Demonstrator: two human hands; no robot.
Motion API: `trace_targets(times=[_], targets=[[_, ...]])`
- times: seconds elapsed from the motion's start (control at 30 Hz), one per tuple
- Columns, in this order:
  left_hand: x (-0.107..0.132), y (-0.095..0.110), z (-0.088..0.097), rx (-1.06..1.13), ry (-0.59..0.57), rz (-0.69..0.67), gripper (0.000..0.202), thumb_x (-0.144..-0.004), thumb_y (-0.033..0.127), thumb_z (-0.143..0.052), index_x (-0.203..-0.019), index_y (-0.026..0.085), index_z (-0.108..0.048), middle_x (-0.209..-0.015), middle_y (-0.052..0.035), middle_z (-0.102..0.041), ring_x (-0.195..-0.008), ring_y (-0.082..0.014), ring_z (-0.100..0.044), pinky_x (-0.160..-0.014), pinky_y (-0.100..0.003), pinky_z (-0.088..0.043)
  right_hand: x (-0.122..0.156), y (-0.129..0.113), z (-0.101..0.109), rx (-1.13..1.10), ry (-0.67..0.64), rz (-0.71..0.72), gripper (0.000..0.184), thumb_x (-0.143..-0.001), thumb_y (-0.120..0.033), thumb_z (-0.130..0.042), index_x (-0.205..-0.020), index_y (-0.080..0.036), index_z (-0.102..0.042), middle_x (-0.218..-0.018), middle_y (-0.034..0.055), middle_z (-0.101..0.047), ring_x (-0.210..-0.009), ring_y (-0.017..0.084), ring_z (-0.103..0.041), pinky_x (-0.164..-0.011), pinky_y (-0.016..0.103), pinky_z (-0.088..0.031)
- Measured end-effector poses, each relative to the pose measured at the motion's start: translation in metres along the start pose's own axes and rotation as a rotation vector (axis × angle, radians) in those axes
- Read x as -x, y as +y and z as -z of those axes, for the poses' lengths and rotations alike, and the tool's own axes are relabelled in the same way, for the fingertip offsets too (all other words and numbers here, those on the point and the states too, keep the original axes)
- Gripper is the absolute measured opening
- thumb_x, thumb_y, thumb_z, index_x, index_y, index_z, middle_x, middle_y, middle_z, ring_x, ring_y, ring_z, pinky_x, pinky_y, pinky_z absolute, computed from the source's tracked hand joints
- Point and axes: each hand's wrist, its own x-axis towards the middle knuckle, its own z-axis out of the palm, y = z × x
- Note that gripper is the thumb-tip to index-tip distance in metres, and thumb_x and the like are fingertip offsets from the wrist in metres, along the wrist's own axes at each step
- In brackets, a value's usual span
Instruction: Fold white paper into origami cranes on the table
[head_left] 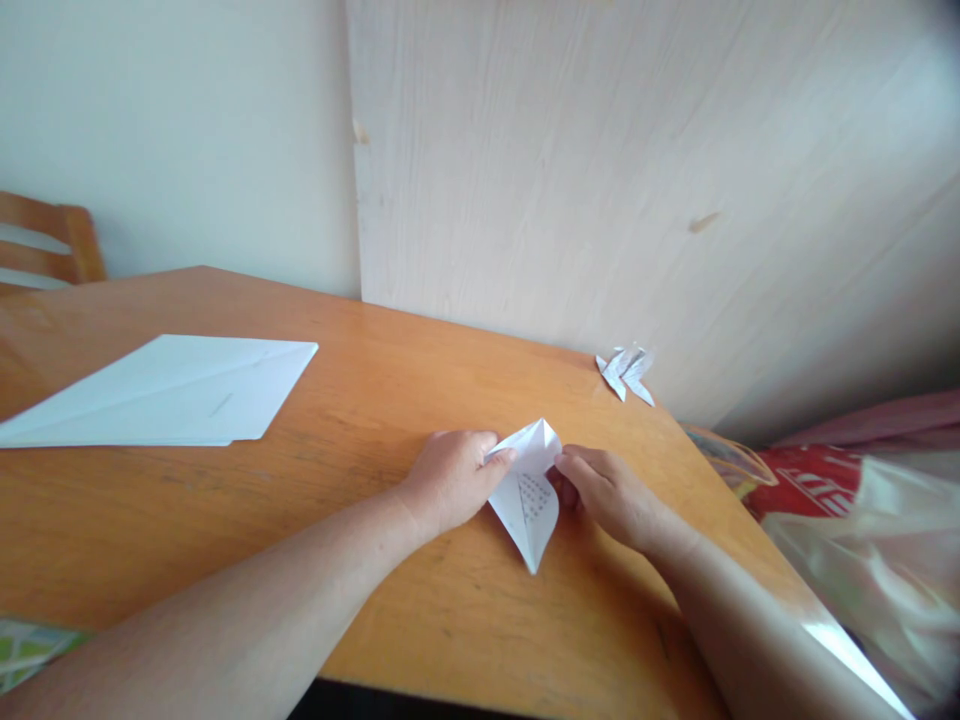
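Note:
A folded sheet of white paper (529, 505), pointed at top and bottom, is between my two hands above the table. Printed or written marks and crease lines show on its face, and its right side bows outward. My left hand (457, 478) grips the left edge, thumb on top and fingers hidden behind. On the right edge, my right hand (604, 492) pinches the paper between thumb and curled fingers. Beyond my right hand, several small folded paper pieces (626, 372) lie near the table's back edge.
White paper sheets (180, 390) are stacked on the left of the wooden table (360, 385). A wooden chair (82, 245) stands at the far left. Pale boarding (525, 170) rises behind the table. Red and whitish bags (862, 540) crowd its right edge. A patterned green item (34, 645) shows at lower left.

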Motion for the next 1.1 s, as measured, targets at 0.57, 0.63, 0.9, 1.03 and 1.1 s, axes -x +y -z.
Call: trace_targets(times=[0.57,0.63,0.9,1.03,1.1], targets=[[-0.001,-0.002,-0.001,-0.006,0.003,0.002,0.042,-0.097,0.047,-0.042,-0.069,0.020,-0.059,-0.067,-0.0034,-0.067,-0.062,-0.0172,-0.059,-0.054,-0.028,-0.031,-0.005,0.014,0.003,-0.123,-0.036,-0.115,0.010,-0.080,-0.026,-0.051,-0.077,-0.021,-0.060,-0.065,-0.0016,-0.058,-0.060,0.014,-0.053,-0.055,0.025,-0.040],[-0.001,-0.002,-0.001,-0.010,0.005,0.000,0.042,-0.097,0.047,-0.043,-0.069,0.020,-0.058,-0.066,-0.0031,-0.066,-0.061,-0.0169,-0.058,-0.054,-0.028,-0.030,-0.006,0.016,0.002,-0.122,-0.053,-0.087,0.010,-0.080,-0.026,-0.052,-0.075,-0.021,-0.059,-0.062,-0.0029,-0.054,-0.057,0.013,-0.048,-0.054,0.025,-0.037],[-0.001,-0.001,0.000,-0.039,0.001,0.005,0.042,-0.098,0.047,-0.043,-0.071,0.019,-0.059,-0.067,-0.0034,-0.066,-0.063,-0.0175,-0.058,-0.056,-0.028,-0.031,-0.008,0.016,0.003,-0.115,-0.106,-0.096,0.018,-0.084,-0.036,-0.057,-0.082,-0.020,-0.064,-0.067,-0.0020,-0.057,-0.058,0.013,-0.047,-0.055,0.026,-0.037],[-0.001,-0.001,0.000,-0.030,0.004,0.001,0.041,-0.098,0.046,-0.043,-0.070,0.019,-0.057,-0.067,-0.0030,-0.065,-0.062,-0.0168,-0.058,-0.055,-0.028,-0.029,-0.009,0.015,0.003,-0.065,-0.102,-0.085,0.019,-0.084,-0.038,-0.060,-0.086,-0.020,-0.067,-0.070,-0.0013,-0.059,-0.061,0.014,-0.049,-0.056,0.026,-0.037],[-0.001,0.000,0.000,-0.019,0.003,0.001,0.042,-0.097,0.047,-0.043,-0.069,0.019,-0.055,-0.066,-0.0024,-0.064,-0.061,-0.0162,-0.057,-0.053,-0.028,-0.028,-0.009,0.017,0.002,-0.042,-0.091,-0.059,0.020,-0.084,-0.037,-0.060,-0.087,-0.019,-0.067,-0.073,-0.0009,-0.061,-0.064,0.014,-0.051,-0.057,0.026,-0.037]])
